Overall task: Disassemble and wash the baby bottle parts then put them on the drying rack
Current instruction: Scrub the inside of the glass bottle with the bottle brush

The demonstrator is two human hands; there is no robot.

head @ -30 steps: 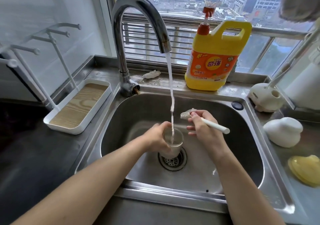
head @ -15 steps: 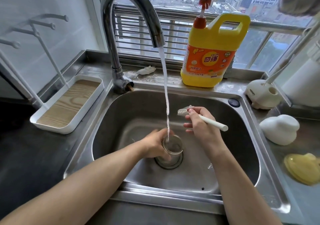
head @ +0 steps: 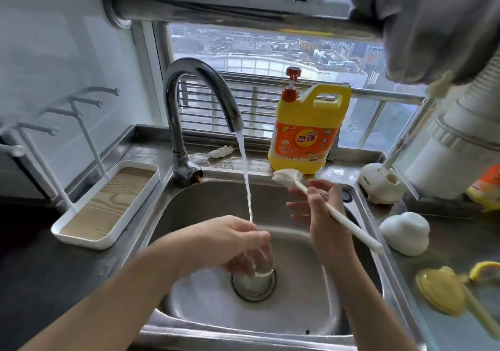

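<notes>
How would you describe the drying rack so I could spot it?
Start at the steel sink under the window. On the counter to its left, past the faucet, sits the drying rack. It alone is a white tray with a wood-grain floor and thin white pegs rising from it.

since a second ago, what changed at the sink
The right hand has lifted the brush up and further from the bottle. The left hand still holds the bottle under the stream over the drain. Tap, jug and rack have not moved.
</notes>
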